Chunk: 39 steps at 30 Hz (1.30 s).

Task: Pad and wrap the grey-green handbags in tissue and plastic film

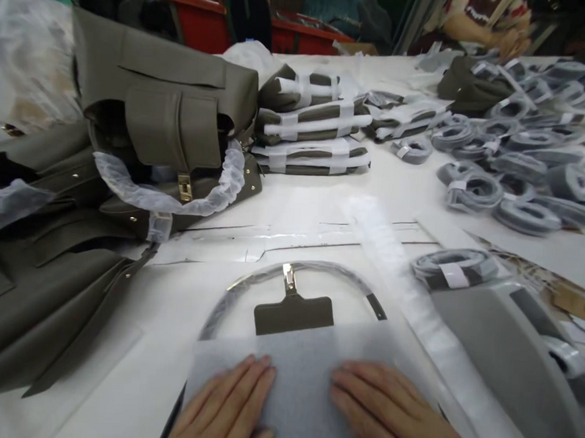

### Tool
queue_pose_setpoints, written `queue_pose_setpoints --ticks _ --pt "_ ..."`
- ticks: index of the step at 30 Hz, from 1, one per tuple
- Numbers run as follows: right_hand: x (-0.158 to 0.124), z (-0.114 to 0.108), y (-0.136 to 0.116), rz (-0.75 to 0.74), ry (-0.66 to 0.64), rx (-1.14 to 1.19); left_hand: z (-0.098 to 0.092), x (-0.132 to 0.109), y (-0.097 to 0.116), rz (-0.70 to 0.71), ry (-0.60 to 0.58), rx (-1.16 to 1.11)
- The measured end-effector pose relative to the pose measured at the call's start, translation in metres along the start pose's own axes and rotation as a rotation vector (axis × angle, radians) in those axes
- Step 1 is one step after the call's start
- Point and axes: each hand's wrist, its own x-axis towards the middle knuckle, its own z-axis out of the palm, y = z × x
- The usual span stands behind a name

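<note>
My left hand (231, 403) lies flat with its fingers stretched out on a translucent sheet of tissue paper (303, 371). On the same sheet, to the right, my right hand (385, 403) rests with straight fingers. Past the paper's far edge stick out a dark olive flap (294, 315) with a gold clasp (289, 278) and a curved handle (314, 266) in clear film. What lies under the paper is mostly hidden. A long white strip of soft wrapping (415, 312) runs just right of my right hand.
Olive handbags (165, 105) are piled at the left, one handle wrapped in white film. Flat wrapped bags (313, 121) are stacked at the back middle. Several coiled straps (477, 190) cover the right side near a grey panel (502, 357). Behind are red bins (200, 18) and another person's arm (492, 33).
</note>
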Motion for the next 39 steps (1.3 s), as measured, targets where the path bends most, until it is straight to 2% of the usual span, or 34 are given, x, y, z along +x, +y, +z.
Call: queue_pose_setpoints --ticks 3,6,10,14,17,19,21,23,29,35,39 --pt "0.016 0.006 0.002 0.09 0.053 -0.094 -0.004 0.014 -0.007 -0.078 -0.004 -0.024" --pt "0.027 0.008 0.001 0.142 0.042 -0.048 -0.009 0.02 -0.007 -0.116 -0.007 -0.073" --pt "0.032 -0.003 -0.003 0.242 -0.042 0.071 -0.016 0.022 -0.007 -0.178 -0.005 -0.132" --pt "0.031 -0.013 -0.008 0.249 0.007 0.083 -0.023 0.02 -0.008 -0.152 0.033 -0.146" --pt "0.034 -0.018 -0.007 0.312 -0.058 0.175 -0.027 0.021 -0.01 -0.149 0.036 -0.18" --pt "0.038 -0.019 -0.003 0.342 -0.129 0.244 -0.029 0.025 -0.01 -0.167 -0.019 -0.21" --pt "0.041 -0.019 0.002 0.334 -0.187 0.281 -0.029 0.028 -0.012 -0.176 -0.067 -0.233" --pt "0.041 -0.018 0.004 0.31 -0.203 0.272 -0.027 0.03 -0.012 -0.173 -0.062 -0.236" --pt "0.029 -0.013 0.0 0.254 -0.078 0.073 -0.025 0.024 -0.01 -0.169 0.002 -0.189" --pt "0.039 -0.003 0.009 0.247 -0.171 0.065 -0.019 0.025 -0.01 -0.152 -0.043 -0.2" --pt "0.035 0.003 0.011 0.266 -0.131 0.093 -0.012 0.026 -0.01 -0.158 -0.064 -0.19"
